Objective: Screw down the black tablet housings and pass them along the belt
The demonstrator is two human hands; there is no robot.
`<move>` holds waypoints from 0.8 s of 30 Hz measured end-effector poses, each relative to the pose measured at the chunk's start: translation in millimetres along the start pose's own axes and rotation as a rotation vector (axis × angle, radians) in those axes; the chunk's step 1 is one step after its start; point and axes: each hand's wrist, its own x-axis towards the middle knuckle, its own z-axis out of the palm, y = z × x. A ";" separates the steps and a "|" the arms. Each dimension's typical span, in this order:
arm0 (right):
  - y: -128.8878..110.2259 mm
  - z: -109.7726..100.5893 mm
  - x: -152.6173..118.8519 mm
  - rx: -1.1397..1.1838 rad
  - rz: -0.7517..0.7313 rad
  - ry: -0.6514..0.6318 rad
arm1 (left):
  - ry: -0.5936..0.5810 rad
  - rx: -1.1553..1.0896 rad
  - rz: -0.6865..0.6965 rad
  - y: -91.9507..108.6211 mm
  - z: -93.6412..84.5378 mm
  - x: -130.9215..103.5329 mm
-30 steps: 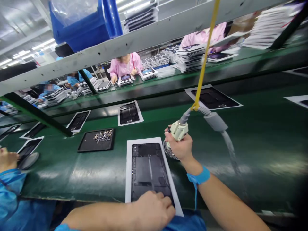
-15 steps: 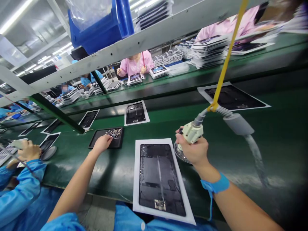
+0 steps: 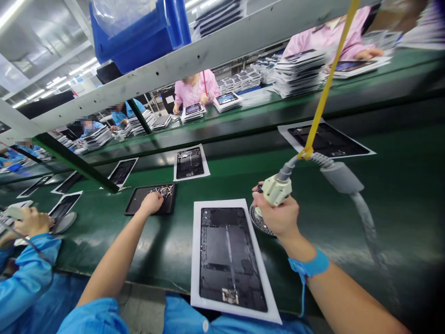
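Observation:
My right hand (image 3: pixel 278 213) is wrapped round a pale electric screwdriver (image 3: pixel 277 189) that points downward. Beneath that hand is a round, perforated metal dish (image 3: pixel 259 220), partly hidden by it. Over a shallow black tray (image 3: pixel 134 202), my left hand (image 3: pixel 152 203) is closed with fingertips at a heap of small metal pieces (image 3: pixel 165 190), which look like screws; what it pinches is hidden. Between my arms, a black tablet housing (image 3: pixel 225 260) lies open side up on a white sheet (image 3: pixel 196 269).
A yellow strap (image 3: pixel 328 79) and grey cable (image 3: pixel 368 232) run from the screwdriver. More tablet housings (image 3: pixel 189 163) lie along the green bench. At left a co-worker's hand (image 3: pixel 33 221) holds a tool. A metal rail (image 3: pixel 208 51) carrying a blue bin (image 3: pixel 139 37) crosses overhead.
My left fingers have closed in at the heap of metal pieces, the hand slightly more curled. My right hand keeps its hold on the screwdriver. The whole view has shifted slightly.

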 end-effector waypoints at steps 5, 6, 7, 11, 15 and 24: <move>-1.6 0.0 0.7 -0.009 -0.018 -0.005 | 0.035 -0.039 0.000 -4.8 -1.1 -1.9; -2.6 0.1 0.9 -0.008 -0.024 -0.007 | 0.058 -0.043 -0.004 -5.9 -0.9 -3.9; -3.8 0.2 1.2 -0.007 -0.029 -0.008 | 0.079 -0.041 -0.007 -7.3 -0.7 -6.1; -7.6 0.5 1.8 -0.004 -0.032 -0.011 | 0.184 -0.290 -0.013 -13.6 -0.6 -13.5; -7.4 0.5 0.7 0.011 -0.026 -0.015 | 0.249 -0.829 -0.016 -7.7 4.1 -22.1; -5.0 0.2 -0.1 0.025 -0.014 -0.012 | 0.075 -0.780 0.332 76.3 39.7 -71.1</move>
